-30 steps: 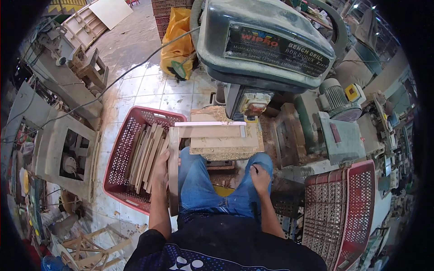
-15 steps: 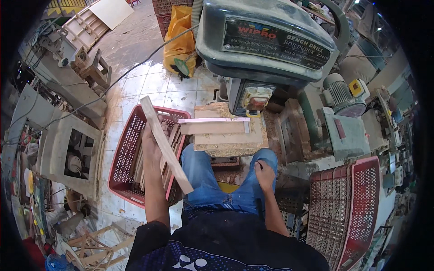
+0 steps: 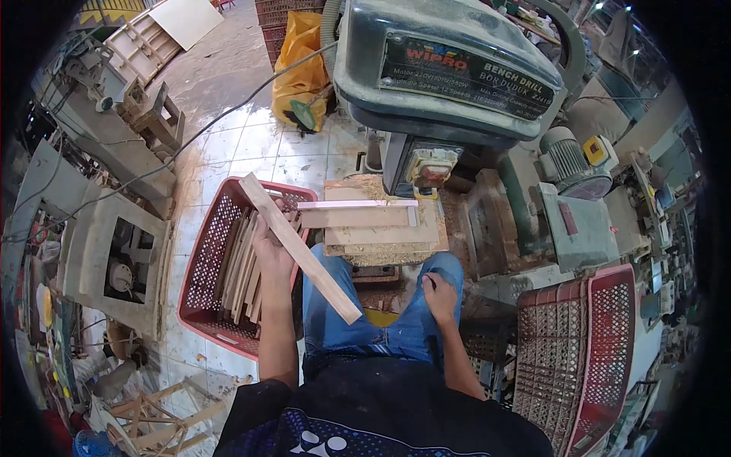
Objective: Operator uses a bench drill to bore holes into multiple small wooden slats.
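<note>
My left hand (image 3: 272,247) grips a long pale wooden slat (image 3: 299,248) near its middle, holding it slanted above the red plastic crate (image 3: 199,268) on my left. More slats (image 3: 242,268) stand packed inside that crate. My right hand (image 3: 439,292) rests on my right knee, fingers curled, holding nothing. In front of my knees lies the wooden work table of the bench drill (image 3: 384,228), dusted with sawdust, with a pale fence strip (image 3: 358,204) across it. The grey-green drill head (image 3: 449,72) hangs above it.
A second red crate (image 3: 601,343) stands at my right. An electric motor (image 3: 567,152) and metal machine parts sit right of the drill. A yellow sack (image 3: 301,57) lies behind it. Wooden frames and boxes (image 3: 114,251) line the tiled floor at left.
My left hand has lifted a slat out of the left crate and raised it to a slant over my left knee. My right hand has stayed on the knee.
</note>
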The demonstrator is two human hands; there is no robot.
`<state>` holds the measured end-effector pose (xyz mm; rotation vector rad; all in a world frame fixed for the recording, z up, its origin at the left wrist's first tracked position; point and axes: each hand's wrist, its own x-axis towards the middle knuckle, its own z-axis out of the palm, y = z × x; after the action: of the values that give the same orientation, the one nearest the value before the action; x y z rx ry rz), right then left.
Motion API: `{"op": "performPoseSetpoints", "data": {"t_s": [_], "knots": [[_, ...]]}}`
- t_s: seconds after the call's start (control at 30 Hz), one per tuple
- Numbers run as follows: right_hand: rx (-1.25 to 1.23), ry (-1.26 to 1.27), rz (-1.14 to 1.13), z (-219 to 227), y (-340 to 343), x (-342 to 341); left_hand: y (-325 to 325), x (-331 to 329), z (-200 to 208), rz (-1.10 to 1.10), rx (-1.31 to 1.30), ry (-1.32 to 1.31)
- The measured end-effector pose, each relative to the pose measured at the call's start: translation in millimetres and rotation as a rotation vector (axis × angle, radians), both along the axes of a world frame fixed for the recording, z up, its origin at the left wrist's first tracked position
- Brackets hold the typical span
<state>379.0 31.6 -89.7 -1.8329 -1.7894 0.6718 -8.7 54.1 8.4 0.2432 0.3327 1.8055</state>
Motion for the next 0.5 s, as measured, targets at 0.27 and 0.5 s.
{"op": "performPoseSetpoints", "data": {"t_s": [0.27, 0.5], "knots": [[-0.187, 0.637, 0.270, 24, -21, -34, 10, 9, -38, 0.226, -0.116, 0.072], [-0.223, 0.787, 0.443, 56, -41, -83, 3, 21, -38, 0.365, -0.347, 0.079]]}}
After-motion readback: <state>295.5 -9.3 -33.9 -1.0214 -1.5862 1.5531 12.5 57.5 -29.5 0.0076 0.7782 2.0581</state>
